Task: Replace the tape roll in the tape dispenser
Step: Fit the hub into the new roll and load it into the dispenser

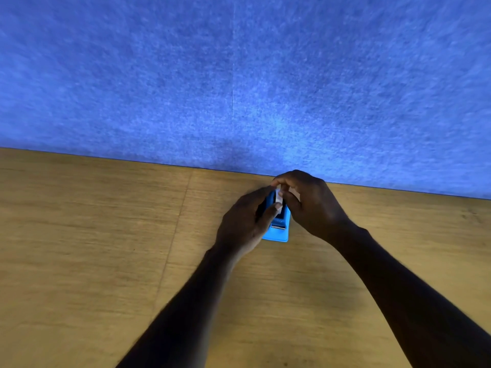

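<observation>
A blue tape dispenser (279,232) stands on the wooden table (93,248), its cutter end toward me. My left hand (244,221) wraps around its left side, thumb across the top. My right hand (308,203) hovers over the far end and pinches a whitish strip of tape (278,196) between thumb and fingers. The roll itself is hidden by both hands.
A blue felt wall panel (239,75) rises straight from the table's far edge, just behind the hands. A seam in the tabletop (175,229) runs down to the left of the dispenser.
</observation>
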### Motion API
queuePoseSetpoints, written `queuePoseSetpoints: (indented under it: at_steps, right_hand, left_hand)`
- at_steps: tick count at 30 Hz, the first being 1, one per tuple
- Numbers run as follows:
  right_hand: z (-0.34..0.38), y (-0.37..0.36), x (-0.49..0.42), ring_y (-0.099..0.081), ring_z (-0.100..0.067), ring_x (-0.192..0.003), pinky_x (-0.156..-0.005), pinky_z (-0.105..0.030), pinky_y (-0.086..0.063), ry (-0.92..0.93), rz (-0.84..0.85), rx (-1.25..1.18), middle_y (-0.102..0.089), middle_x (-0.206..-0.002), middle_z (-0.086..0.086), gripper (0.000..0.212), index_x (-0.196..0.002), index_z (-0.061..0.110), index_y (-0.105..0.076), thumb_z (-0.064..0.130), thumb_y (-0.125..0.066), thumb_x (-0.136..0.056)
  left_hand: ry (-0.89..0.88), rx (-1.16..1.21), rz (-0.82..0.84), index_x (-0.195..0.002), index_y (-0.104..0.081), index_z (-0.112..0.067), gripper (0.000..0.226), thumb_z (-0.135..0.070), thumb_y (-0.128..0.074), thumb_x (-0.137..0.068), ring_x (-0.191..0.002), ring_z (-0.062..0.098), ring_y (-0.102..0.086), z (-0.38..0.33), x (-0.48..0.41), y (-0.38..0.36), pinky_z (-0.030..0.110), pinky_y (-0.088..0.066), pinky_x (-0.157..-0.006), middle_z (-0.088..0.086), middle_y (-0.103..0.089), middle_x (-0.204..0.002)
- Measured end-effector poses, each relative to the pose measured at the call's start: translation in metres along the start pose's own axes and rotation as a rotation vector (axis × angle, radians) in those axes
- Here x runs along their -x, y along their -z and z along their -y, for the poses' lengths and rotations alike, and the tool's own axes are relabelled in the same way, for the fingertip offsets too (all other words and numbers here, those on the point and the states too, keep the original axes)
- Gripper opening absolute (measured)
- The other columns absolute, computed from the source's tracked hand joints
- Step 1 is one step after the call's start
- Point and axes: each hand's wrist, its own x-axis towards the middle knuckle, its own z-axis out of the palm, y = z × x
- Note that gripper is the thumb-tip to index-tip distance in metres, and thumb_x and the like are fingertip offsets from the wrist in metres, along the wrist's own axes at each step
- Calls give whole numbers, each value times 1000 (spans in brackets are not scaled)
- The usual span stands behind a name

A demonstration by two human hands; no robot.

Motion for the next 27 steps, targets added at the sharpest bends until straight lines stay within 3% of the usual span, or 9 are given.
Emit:
queuePoseSetpoints:
  at_steps: [5, 8, 11, 15, 19, 24, 27]
  right_hand:
    - [0, 0, 0, -65, -19, -86, -70, -35, -55, 25, -33, 27, -69, -99, -9, 19, -107, 7, -66, 0, -58, -91]
    - [-1, 3, -4, -62, -14, -82, -68, -25, -48, 38, -76, 28, -68, -98, -7, 22, -105, 7, -67, -4, -56, -90]
    - [-1, 3, -5, -56, -7, -79, -67, -16, -42, 35, -48, 31, -66, -97, -5, 24, -107, 9, -67, -3, -56, -89]
    - [-1, 4, -4, -59, -10, -80, -69, -27, -51, 34, -55, 16, -64, -96, -3, 27, -110, 9, -67, -4, -56, -89]
    - [0, 4, -4, -62, -13, -80, -67, -26, -50, 39, -73, 34, -67, -98, -6, 26, -109, 10, -67, -3, -56, -90]
    - [0, 6, -6, -66, -17, -77, -64, -32, -53, 16, -98, 15, -66, -97, -8, 24, -107, 9, -68, -3, -52, -93]
    - [2, 7, -7, -64, -17, -79, -64, -27, -51, 22, -76, 12, -66, -98, -7, 25, -108, 10, -68, -2, -53, -92]
  left_hand:
    - [0, 16, 7, -136, -41, -46, 47, -57, -47, -91, -111, -11, -48, 1, 0, 0, 8, -37, -84, -20, -59, -130]
    - [-31, 6, 24, -140, -38, -46, 51, -55, -48, -90, -113, -11, -47, 2, 0, 1, 8, -36, -83, -20, -57, -134]
    - [-30, -17, 51, -146, -33, -44, 60, -58, -46, -90, -123, -4, -49, 4, 0, 0, 19, -43, -93, -17, -54, -140]
    - [-33, -3, 29, -141, -41, -44, 48, -59, -39, -96, -116, -3, -54, 1, -2, -1, 20, -44, -89, -18, -61, -131]
    - [-29, 16, 10, -134, -44, -48, 38, -55, -41, -97, -107, -2, -59, 0, -3, -2, 23, -50, -83, -20, -63, -122]
    - [-16, 50, 38, -132, -41, -55, 39, -50, -47, -94, -111, -2, -58, 1, -4, 1, 26, -53, -86, -25, -60, -124]
    - [-40, 41, 53, -136, -36, -56, 42, -51, -46, -95, -113, -6, -56, -1, -2, 2, 22, -51, -85, -37, -55, -123]
